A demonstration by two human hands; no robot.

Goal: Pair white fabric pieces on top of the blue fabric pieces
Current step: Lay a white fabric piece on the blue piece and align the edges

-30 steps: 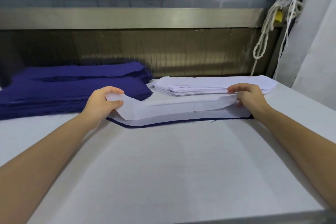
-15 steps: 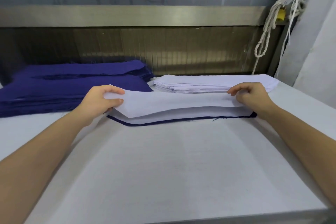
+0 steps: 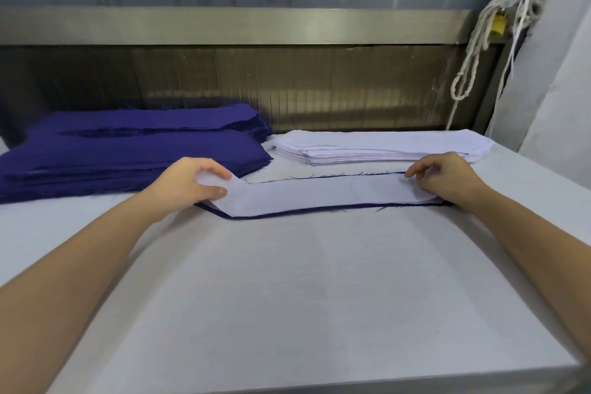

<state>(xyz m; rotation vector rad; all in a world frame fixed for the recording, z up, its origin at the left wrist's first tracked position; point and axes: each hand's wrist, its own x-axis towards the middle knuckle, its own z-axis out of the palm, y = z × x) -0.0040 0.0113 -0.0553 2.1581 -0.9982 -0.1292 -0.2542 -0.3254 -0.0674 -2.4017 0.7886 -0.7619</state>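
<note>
Head view:

- Left hand [image 3: 188, 182] at 11 o'clock, clamped on the left end of the white piece [image 3: 319, 195]: fingers curl over the top, thumb pinches from the near side. That end is lifted slightly off the layer below.
- Right hand [image 3: 444, 179] at 1 o'clock, fingers curled down and gripping the right end of the white piece at its far edge. Can't tell how far the thumb goes under.
- White piece is a long strip stretched between the two hands, running 9 to 3 o'clock across mid-counter. It lies on the blue piece [image 3: 287, 212].
- Blue piece is almost fully covered. Only a thin dark edge shows along the near side, plus a frayed line along the far side. Left end angles toward 7 o'clock, and the white outline follows the same bend.
- Blue stack [image 3: 128, 153] at 10 o'clock, two piles side by side, just behind the left hand.
- White stack [image 3: 377, 147] at 1 o'clock, just behind the strip, apart from it, right beside the blue stack.
- Counter [image 3: 303, 297] is covered in pale cloth; both forearms reach in from 7 and 5 o'clock.
- Rail [image 3: 224, 25], metal, runs across the back at 12 o'clock.
- Rope [image 3: 473, 51], white, hangs knotted at 2 o'clock.
</note>
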